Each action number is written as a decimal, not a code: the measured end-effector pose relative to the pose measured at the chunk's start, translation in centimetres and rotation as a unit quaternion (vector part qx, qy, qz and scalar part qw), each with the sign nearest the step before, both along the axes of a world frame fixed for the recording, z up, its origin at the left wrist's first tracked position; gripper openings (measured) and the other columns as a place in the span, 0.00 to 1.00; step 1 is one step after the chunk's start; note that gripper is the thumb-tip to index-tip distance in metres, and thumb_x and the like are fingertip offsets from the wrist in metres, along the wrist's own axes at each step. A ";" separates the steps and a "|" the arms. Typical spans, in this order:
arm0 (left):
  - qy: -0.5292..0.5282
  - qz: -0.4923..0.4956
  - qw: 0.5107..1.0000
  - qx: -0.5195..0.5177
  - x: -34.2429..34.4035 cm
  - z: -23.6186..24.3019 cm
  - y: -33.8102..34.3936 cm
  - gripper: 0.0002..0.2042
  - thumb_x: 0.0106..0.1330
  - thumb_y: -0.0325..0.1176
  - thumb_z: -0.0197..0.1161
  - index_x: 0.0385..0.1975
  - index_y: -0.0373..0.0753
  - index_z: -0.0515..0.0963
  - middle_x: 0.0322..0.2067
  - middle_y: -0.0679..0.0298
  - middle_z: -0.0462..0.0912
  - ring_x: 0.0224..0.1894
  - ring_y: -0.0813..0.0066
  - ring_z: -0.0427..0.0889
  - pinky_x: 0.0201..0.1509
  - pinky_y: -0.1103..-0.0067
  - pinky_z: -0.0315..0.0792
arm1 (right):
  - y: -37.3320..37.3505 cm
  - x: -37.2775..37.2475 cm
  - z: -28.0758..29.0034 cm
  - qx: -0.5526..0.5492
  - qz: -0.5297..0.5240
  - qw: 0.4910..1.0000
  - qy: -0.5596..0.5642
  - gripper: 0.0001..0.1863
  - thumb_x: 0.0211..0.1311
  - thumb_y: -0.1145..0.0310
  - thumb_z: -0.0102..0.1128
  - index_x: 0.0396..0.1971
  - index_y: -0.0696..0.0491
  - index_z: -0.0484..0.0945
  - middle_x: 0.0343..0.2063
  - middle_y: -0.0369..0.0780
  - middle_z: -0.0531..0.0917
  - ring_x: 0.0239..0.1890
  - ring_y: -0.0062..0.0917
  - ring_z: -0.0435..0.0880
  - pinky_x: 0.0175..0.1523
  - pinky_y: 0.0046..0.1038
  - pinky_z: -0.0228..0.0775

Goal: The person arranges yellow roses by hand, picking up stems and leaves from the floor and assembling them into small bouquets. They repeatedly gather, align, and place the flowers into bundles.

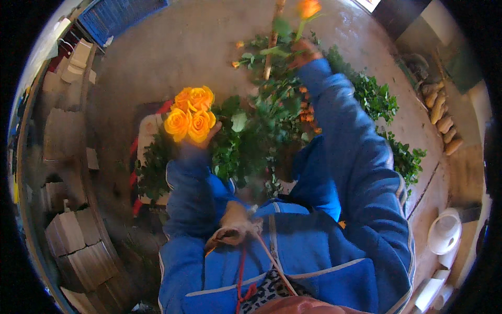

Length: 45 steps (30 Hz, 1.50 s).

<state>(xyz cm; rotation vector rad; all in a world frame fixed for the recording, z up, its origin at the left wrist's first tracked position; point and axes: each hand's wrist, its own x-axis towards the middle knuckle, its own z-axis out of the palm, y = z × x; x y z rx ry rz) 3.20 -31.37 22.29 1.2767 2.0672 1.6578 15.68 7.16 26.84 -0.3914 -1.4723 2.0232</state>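
Several yellow-orange roses (191, 116) form a tight bunch, their blooms level with each other, at left of centre. My left hand (210, 138) is closed around the bunch just under the blooms, mostly hidden by them. Farther out and to the right, my right hand (305, 53) grips the stem of a single orange rose (308, 8), whose bloom points away from me. Between and below my hands lies a heap of leafy green rose stems (272, 112), partly blurred. Small orange blooms (306, 112) show beside my right forearm.
A wooden pole (273, 42) rises beyond the heap. Flattened cardboard (65, 133) and boxes line the left side, with a blue crate (117, 18) at the far left. More leafy stems (376, 99) lie right of my arm. At the right stands a white plastic container (444, 230).
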 end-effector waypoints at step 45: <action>0.129 -0.026 0.987 -0.091 1.9 -2.3 4.5 0.34 0.47 0.35 0.68 0.54 0.38 0.60 0.54 0.60 0.64 0.58 0.68 0.61 0.61 0.73 0.53 | -20.6 1.2 -7.7 0.407 -0.005 0.869 -0.282 0.43 0.36 0.46 0.67 0.51 0.54 0.62 0.40 0.48 0.77 0.43 0.39 0.76 0.47 0.32 0.68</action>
